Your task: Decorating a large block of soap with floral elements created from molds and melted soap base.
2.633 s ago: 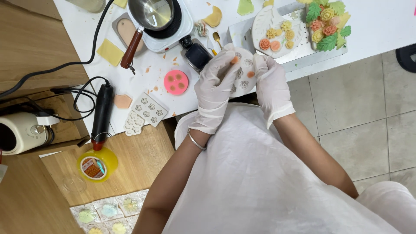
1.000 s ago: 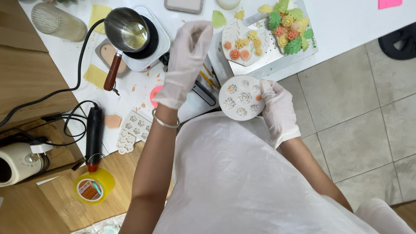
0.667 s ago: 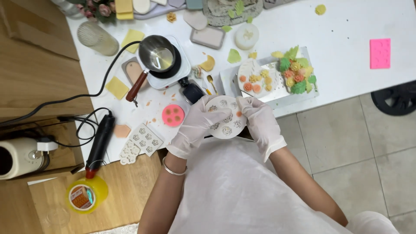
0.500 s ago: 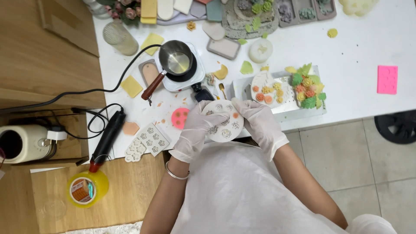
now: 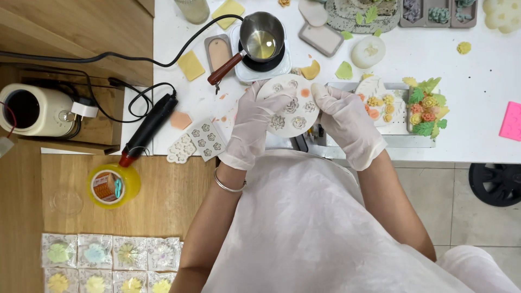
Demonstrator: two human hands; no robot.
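White round mould (image 5: 292, 106) — between both hands

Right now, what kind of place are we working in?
Probably a home craft bench for casting wax or soap flowers: a round flower mould in both gloved hands, a small melting pot on a warmer, finished flowers on a tray.

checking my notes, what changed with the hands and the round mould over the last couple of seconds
A second ago only the right hand held the round white mould, low over the apron, with the left hand raised. Now both hands hold it above the table edge. The small pan on its heater and the flower tray stayed put.
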